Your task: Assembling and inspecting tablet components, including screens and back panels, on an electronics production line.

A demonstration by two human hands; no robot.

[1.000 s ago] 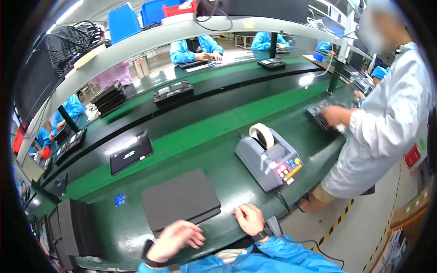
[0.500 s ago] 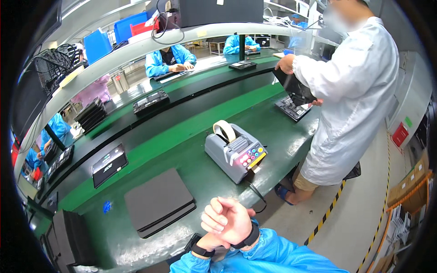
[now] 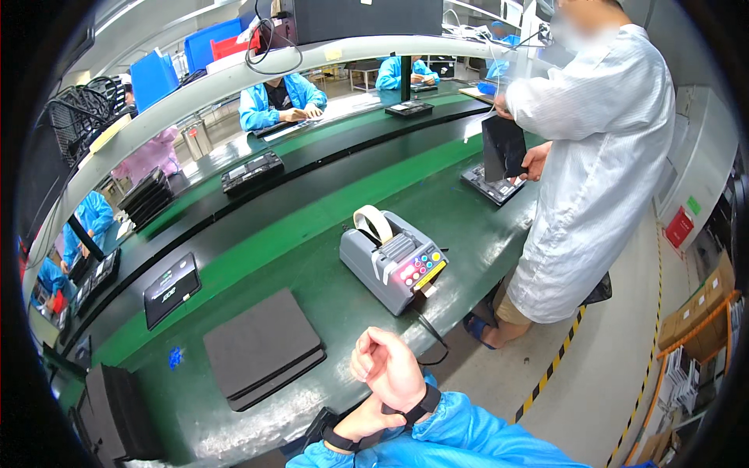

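My right hand [image 3: 388, 371] is raised palm up above the table's near edge, its fingers curled in loosely with nothing visible in them. A black wristband [image 3: 424, 404] circles that wrist. Below it, my left hand [image 3: 363, 421] reaches across to the right wrist, the thumb pressed along the band; its other fingers are hidden behind the wrist. Another black band [image 3: 340, 441] is on my left wrist. Nearest to the hands are a grey tape dispenser [image 3: 392, 261] with a cream tape roll and a stack of dark grey flat foam sheets [image 3: 264, 347].
Dark foam pieces [image 3: 117, 413] stand at the left end of the green table [image 3: 312, 273], by a blue scrap [image 3: 175, 358]. A dark panel [image 3: 172, 289] lies behind. At right, a white-coated person holds a black panel [image 3: 504, 148] over an opened laptop base [image 3: 491, 185].
My left thumb has come up against the right wristband, and the right fingers have shifted. The white-coated person's panel has turned more upright. The whole view has shifted slightly.
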